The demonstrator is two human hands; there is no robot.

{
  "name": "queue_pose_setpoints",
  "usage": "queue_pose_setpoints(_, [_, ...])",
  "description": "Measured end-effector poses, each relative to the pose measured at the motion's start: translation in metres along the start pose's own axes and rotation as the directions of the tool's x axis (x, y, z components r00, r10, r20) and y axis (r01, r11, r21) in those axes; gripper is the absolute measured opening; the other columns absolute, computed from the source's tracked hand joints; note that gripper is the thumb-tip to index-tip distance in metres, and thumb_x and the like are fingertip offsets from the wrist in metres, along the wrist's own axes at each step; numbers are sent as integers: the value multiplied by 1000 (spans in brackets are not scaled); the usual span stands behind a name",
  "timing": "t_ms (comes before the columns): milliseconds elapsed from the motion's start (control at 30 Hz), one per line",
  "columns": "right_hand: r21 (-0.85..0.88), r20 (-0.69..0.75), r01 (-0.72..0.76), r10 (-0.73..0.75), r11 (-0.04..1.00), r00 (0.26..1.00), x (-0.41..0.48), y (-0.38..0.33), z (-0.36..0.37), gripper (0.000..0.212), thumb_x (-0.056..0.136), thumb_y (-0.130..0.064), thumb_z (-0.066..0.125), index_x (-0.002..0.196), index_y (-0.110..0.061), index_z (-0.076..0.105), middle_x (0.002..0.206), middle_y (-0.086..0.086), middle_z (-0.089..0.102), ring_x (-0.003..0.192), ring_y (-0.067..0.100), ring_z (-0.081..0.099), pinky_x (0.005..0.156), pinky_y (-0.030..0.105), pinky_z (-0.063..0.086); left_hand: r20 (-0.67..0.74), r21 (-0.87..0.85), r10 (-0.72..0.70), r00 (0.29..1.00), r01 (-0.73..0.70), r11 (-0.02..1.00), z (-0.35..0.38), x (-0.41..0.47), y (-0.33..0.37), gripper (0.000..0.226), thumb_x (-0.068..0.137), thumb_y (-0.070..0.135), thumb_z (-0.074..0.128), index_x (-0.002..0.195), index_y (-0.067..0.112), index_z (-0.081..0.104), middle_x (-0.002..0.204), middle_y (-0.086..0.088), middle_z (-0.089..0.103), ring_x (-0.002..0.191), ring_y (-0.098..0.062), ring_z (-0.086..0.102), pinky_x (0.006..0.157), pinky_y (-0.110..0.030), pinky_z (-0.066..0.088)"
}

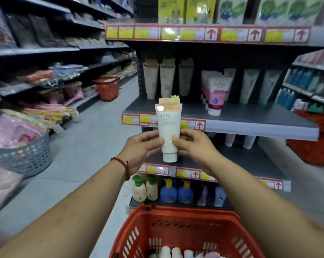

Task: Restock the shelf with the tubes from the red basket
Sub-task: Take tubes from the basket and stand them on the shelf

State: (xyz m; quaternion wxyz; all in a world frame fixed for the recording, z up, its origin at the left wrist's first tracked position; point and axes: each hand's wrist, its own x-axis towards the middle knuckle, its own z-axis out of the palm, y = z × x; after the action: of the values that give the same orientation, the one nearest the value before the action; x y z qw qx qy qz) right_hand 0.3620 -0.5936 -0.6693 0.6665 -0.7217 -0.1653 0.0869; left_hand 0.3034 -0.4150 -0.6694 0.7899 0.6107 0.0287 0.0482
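A white tube with an orange top [168,125] is held upright, cap down, in front of the grey shelf [250,116]. My left hand [142,146] grips its lower left side and my right hand [192,144] grips its lower right side. The red basket [176,220] sits below my arms, with several white and pink tubes [176,253] at its bottom. On the shelf stand pale tubes [165,79] at the back left, pink-and-white tubes [216,94] in the middle and green-white tubes [250,86] to the right.
A second red basket [108,88] stands on the aisle floor at the left. A grey basket of pink packs [27,157] sits at the near left. Another red basket [315,144] is at the right. Pump bottles [157,190] fill the lower shelf.
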Motion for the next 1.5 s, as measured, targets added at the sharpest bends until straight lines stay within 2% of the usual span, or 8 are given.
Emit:
queue_pose_setpoints(267, [-26, -24, 96, -97, 995, 995, 108, -69, 19, 22, 89, -11, 74, 111, -13, 70, 105, 7, 74, 99, 24, 73, 85, 45, 62, -14, 108, 105, 994, -103, 989, -25, 87, 90, 36, 89, -2, 67, 125, 1, 64, 118, -13, 73, 105, -26, 72, 89, -32, 60])
queue_pose_setpoints(500, [-91, -57, 91, -96, 992, 994, 205, -84, 42, 33, 92, -16, 71, 123, -16, 62, 113, 5, 70, 99, 25, 70, 78, 45, 63, -59, 212, 140, 988, -124, 969, -49, 166, 123, 30, 91, -2, 65, 118, 9, 65, 104, -2, 74, 79, -9, 76, 63, -19, 58])
queue_pose_setpoints(633, [-124, -68, 72, -81, 990, 994, 249, -63, 50, 22, 95, -15, 67, 116, -17, 64, 113, 6, 71, 100, 26, 70, 80, 47, 62, -126, 254, 131, 983, -96, 962, -64, 213, 108, 36, 89, -1, 68, 124, 7, 65, 113, -8, 73, 92, -20, 74, 69, -25, 61])
queue_pose_setpoints(767, [-167, -79, 78, -93, 983, 993, 275, -42, 54, 13, 95, -15, 65, 105, -23, 64, 113, 7, 71, 101, 27, 70, 84, 50, 61, -151, 304, 125, 981, -74, 950, -70, 241, 93, 38, 91, 1, 66, 129, 9, 64, 118, -7, 71, 96, -17, 70, 63, -19, 60])
queue_pose_setpoints(1067, [-256, -155, 115, -159, 960, 975, 305, -24, 62, 19, 77, -42, 63, 90, -28, 65, 104, 2, 73, 97, 26, 70, 86, 52, 58, -146, 306, 131, 981, -81, 949, -81, 264, 89, 37, 92, 1, 65, 128, 8, 65, 122, -9, 70, 100, -19, 71, 81, -27, 61])
queue_pose_setpoints(1167, [-282, -169, 94, -146, 955, 975, 292, -29, 60, 32, 79, -45, 68, 99, -20, 69, 102, 5, 74, 96, 26, 71, 86, 51, 59, -163, 449, 147, 976, -59, 892, -80, 257, 90, 38, 90, 9, 70, 128, 11, 65, 124, -7, 69, 105, -21, 69, 96, -37, 57])
queue_pose_setpoints(1300, [-391, -187, 79, -163, 917, 969, 250, -54, 53, 41, 89, -36, 72, 122, -13, 62, 113, 3, 69, 103, 22, 66, 89, 37, 55, -216, 580, 190, 958, -31, 814, -77, 226, 98, 41, 88, 16, 74, 127, 11, 65, 116, -8, 70, 102, -24, 69, 97, -43, 56])
queue_pose_setpoints(1500, [-562, -105, 147, -246, 814, 964, 162, -91, 37, 50, 89, -27, 74, 133, -13, 56, 126, 5, 63, 116, 20, 60, 91, 26, 46, -113, 834, 308, 945, -79, 547, -65, 141, 114, 58, 81, 34, 80, 133, 18, 60, 126, 0, 67, 108, -18, 64, 97, -37, 53])
